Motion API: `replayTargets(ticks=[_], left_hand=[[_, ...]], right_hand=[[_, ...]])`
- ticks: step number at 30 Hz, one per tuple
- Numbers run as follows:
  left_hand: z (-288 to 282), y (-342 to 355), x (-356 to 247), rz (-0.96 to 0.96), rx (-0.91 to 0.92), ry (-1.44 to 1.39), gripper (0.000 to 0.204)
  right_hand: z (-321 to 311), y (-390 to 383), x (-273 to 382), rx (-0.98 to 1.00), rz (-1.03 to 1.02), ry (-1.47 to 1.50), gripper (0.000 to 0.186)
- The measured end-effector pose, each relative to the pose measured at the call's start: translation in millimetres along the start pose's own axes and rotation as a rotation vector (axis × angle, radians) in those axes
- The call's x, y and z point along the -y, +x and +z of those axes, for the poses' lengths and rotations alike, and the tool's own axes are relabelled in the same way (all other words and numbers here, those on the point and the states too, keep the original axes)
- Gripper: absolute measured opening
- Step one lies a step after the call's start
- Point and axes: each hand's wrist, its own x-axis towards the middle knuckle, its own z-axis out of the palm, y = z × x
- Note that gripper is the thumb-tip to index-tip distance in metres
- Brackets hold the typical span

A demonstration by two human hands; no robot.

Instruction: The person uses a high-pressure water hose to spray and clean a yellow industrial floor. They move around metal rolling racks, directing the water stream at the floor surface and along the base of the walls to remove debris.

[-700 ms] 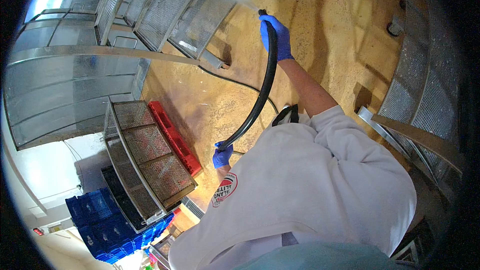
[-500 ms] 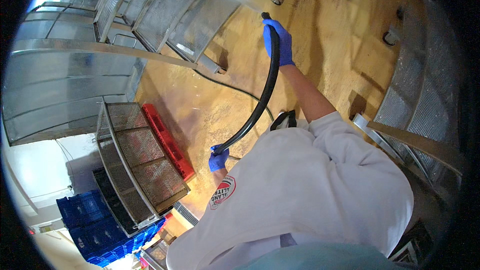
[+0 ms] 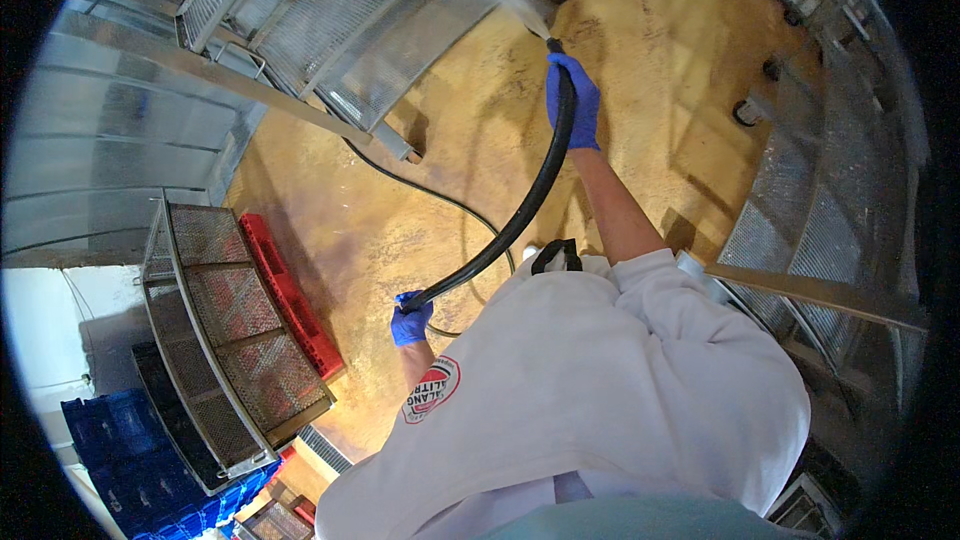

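A thick black hose curves between my two hands, both in blue gloves. My right hand grips it just behind its far end, closed round it. From that tip a white spray shoots up and to the left, toward the metal mesh rack at the far side. Lower down on the left, my left hand is closed around the hose's nearer part. A thinner dark hose runs over the yellowish floor behind it.
At left stands a smaller mesh rack beside a red crate. Blue crates are stacked at the lower left. More mesh racks stand on the right. A floor drain grate lies near the red crate. The floor looks wet.
My right hand and the hose tip have shifted slightly right and nearer. My left hand sits a little further left. The whole view has turned somewhat; the spray continues.
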Motion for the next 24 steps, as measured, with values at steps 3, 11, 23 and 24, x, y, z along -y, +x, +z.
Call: replayTargets(ticks=[3,11,23,24], left_hand=[[4.6,10.7,-11.4,-0.006,0.012,0.081,0.035],[1.1,23.3,-25.2,-0.047,0.109,0.147,0.037],[-10.0,13.8,-32.6,-0.056,0.125,-0.033,0.037],[-8.7,14.4,-31.2,-0.092,0.138,-0.040,0.037]], right_hand=[[4.6,-5.6,-5.3,0.032,0.040,0.066,0.015],[19.8,-22.4,6.4,0.176,0.104,0.235,0.015],[26.0,-11.1,-7.7,0.034,0.044,0.018,0.014],[24.8,-8.6,-6.7,0.030,0.065,0.047,0.015]])
